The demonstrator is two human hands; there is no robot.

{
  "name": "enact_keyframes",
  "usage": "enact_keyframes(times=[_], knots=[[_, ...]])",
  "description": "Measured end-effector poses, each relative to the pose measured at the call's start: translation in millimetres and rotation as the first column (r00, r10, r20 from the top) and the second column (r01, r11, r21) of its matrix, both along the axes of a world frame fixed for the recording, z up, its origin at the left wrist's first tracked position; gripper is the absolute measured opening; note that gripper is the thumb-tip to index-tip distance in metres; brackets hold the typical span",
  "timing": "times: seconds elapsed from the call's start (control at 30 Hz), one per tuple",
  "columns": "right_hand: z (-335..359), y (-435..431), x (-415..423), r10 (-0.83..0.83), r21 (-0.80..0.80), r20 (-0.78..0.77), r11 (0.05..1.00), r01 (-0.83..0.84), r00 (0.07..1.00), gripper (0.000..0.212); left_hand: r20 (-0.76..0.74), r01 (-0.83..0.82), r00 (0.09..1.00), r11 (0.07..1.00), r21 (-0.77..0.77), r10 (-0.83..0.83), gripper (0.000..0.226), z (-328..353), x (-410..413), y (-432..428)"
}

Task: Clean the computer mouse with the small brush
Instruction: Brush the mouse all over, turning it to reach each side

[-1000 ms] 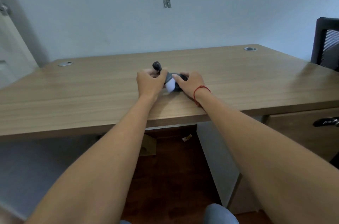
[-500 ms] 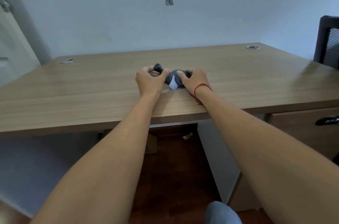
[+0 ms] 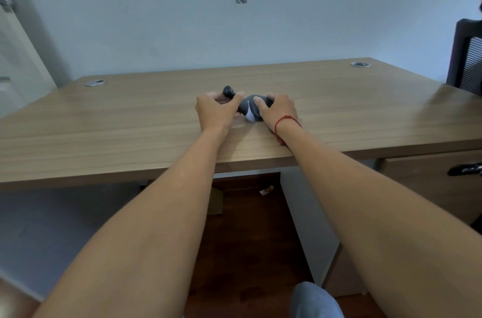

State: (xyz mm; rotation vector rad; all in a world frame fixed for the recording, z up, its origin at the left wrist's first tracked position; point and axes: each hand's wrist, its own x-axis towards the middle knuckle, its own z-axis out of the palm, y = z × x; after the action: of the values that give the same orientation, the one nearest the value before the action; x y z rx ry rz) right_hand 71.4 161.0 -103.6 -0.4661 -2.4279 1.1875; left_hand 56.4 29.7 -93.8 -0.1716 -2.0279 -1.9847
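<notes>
Head view. We see the computer mouse, dark grey with a pale patch at its near end, resting on the wooden counter near the front edge. Our right hand is clamped over the mouse from the right, fingers draped across its top. Our left hand is closed on the small brush, whose dark rounded handle end rises past the knuckles; the handle slants down to the right toward the mouse. The bristles are hidden between hand and mouse, so we cannot tell whether they touch it. The mouse lies just right of the left hand, so we judge the coming stroke a short rightward sweep. Two cable grommets sit well apart at the back; nothing obstructs.
</notes>
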Motion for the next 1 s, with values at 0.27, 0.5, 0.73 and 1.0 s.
enact_keyframes(times=[0.27,0.5,0.73,1.0], knots=[[0.3,0.6,1.5,0.001,-0.009,-0.002,1.000,-0.001,1.000,0.045,-0.035,-0.018,0.999,0.999,-0.030,0.017,0.015,1.4,3.3,2.4],[1.4,-0.3,3.7,-0.009,-0.019,0.006,1.000,0.009,1.000,0.046,-0.002,0.029,1.000,0.998,0.052,-0.029,0.018,1.6,9.0,3.1],[3.0,-1.0,5.1,-0.006,-0.021,0.014,1.000,0.006,1.000,0.047,0.034,0.061,0.997,0.995,0.085,-0.065,0.018,0.2,6.7,1.1],[2.5,0.5,3.9,-0.008,-0.021,0.020,1.000,0.009,1.000,0.050,0.098,0.094,0.990,0.988,0.122,-0.106,0.014,-2.3,1.9,-0.2]])
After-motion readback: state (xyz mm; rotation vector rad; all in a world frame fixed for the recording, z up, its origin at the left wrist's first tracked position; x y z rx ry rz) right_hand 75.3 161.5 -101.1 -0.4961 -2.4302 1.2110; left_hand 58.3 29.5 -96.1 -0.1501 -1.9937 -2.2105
